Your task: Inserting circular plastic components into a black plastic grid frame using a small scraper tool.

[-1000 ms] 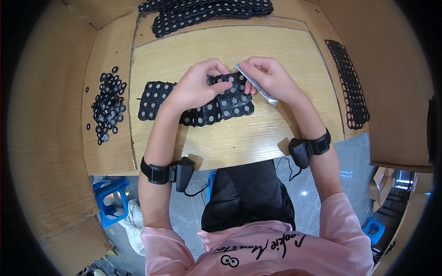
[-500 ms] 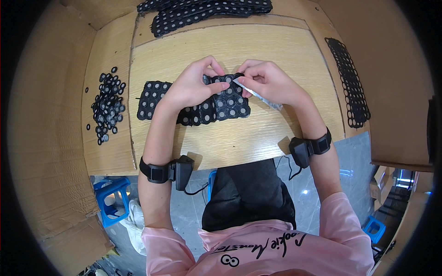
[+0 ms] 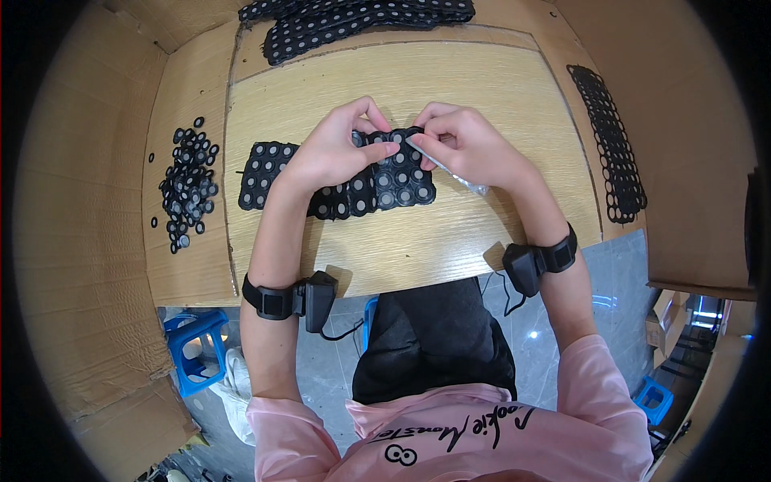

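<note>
A black sheet [image 3: 359,201] with rows of round grey discs lies across the middle of the table. My left hand [image 3: 336,150] reaches over it and covers part of it. The left thumb presses on the discs near the far edge, and the fingers curl behind that edge. At the sheet's far right corner, my right hand [image 3: 474,145] pinches a thin silvery strip [image 3: 464,181] between thumb and fingers. The strip slants down to the right below the palm. What the right fingertips touch at the corner is partly hidden.
Loose black rings and discs [image 3: 189,181] lie heaped on cardboard at the left. Stacked black sheets with discs [image 3: 365,24] rest at the far edge. A black sheet of open rings [image 3: 606,145] lies at the right. Cardboard walls [image 3: 96,177] stand on both sides.
The silvery strip has shifted slightly, its lower end moving up and left. Both hands stay nearly in place.
</note>
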Demonstrator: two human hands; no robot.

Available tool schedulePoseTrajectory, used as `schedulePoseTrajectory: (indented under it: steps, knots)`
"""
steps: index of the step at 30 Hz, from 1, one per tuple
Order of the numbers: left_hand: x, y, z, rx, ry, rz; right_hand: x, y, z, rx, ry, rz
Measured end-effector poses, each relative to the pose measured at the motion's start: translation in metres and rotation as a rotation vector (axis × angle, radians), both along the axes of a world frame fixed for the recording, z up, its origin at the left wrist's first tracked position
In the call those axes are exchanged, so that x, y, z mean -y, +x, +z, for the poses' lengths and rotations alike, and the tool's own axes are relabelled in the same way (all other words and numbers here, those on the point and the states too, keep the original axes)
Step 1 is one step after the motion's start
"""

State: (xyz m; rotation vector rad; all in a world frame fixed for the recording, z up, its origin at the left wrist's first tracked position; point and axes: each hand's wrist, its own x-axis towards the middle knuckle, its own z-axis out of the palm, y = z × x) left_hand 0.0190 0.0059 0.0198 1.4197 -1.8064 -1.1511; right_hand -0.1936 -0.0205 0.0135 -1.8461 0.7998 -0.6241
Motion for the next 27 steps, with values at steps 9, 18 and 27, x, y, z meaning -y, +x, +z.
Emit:
schedulePoseTrajectory:
  steps: [9,18,27]
  knots:
    - [-0.002,-0.003,-0.002,-0.052,-0.016,-0.005,-0.006,0.008,-0.014,-0.049,-0.249,-0.086]
    - [0.001,-0.004,-0.007,-0.071,-0.062,-0.032,-0.007,0.014,-0.016,-0.095,-0.449,-0.181]
    - [0.000,-0.001,-0.008,0.065,-0.251,0.057,0.009,-0.008,-0.009,-0.061,0.004,-0.088]
